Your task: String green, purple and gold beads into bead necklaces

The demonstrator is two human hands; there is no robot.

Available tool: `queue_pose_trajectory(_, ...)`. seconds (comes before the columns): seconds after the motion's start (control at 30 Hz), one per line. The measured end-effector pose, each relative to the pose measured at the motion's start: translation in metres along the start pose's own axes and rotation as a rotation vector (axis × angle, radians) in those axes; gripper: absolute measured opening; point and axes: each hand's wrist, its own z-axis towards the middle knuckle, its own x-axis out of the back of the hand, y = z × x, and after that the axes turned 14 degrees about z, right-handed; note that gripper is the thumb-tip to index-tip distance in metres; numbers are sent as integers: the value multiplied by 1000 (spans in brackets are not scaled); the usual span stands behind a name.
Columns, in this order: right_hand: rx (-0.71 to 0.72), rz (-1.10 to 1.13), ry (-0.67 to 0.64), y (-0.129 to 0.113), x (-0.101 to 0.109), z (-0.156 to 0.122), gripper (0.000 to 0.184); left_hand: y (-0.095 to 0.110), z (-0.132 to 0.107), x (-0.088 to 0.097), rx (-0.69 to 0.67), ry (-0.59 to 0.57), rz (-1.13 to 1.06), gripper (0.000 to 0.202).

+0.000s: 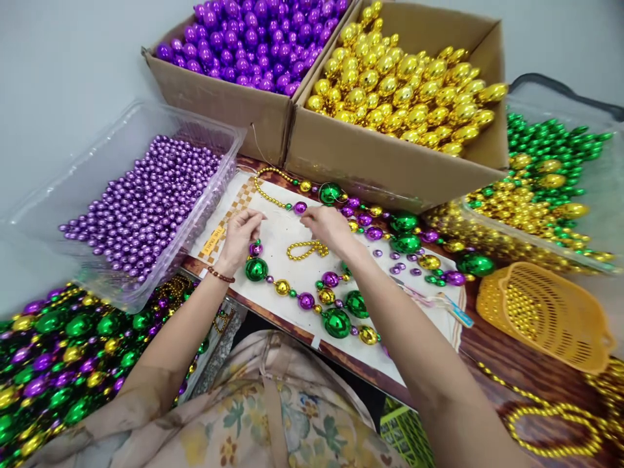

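Necklace (256,269) pinched by left hand (240,235) and right hand (329,226).

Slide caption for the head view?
Left hand and right hand pinch a bead strand over a white cloth, below the purple bead box and gold bead box.

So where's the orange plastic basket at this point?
In the head view, the orange plastic mesh basket lies at the right on the wooden table, just below the clear tray of gold and green beads.
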Motion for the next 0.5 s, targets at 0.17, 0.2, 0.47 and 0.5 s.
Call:
queue_pose_trajectory(0.17, -3, -449, -33, -4, -28, 6, 35, 2, -1, 11, 88, 82, -92, 21)
queue_pose_trajectory(0.2, 1, -449, -43, -4, -32, 8, 36, 2, -1, 13, 103, 82, -88, 22)
queue_pose_trajectory(0.47, 9, -461, -21, 6, -30, 8, 31, 4, 2, 19, 98, 95, -63, 23)
queue_pose_trajectory(0.5, 6, -427, -4, 8, -26, 7, 28, 4, 3, 19, 111, 94, -60, 23)
